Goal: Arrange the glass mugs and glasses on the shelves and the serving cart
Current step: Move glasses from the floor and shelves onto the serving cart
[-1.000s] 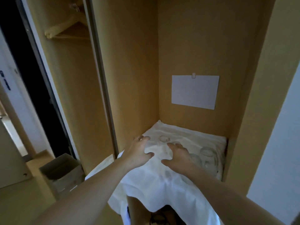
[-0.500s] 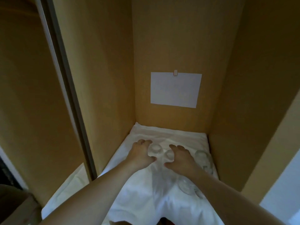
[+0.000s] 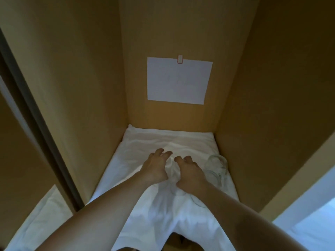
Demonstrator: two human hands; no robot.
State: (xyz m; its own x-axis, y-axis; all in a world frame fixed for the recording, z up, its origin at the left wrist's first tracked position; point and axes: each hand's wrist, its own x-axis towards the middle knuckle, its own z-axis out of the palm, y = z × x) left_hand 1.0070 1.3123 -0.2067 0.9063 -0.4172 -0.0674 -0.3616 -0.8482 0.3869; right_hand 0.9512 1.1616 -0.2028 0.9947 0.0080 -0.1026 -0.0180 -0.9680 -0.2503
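Both my hands are reaching over the white cloth [image 3: 163, 214] on the shelf: left hand [image 3: 156, 167] and right hand [image 3: 190, 173] are curling around one glass [image 3: 173, 169] between them; a glass mug [image 3: 216, 164] is standing just right, paper sheet [image 3: 179, 80] beyond.

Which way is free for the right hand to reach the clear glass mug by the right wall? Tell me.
Probably yes, sideways: the right hand is beside the clear glass mug on the white cloth, with only bare cloth between. But its fingers seem busy with the glass between both hands.
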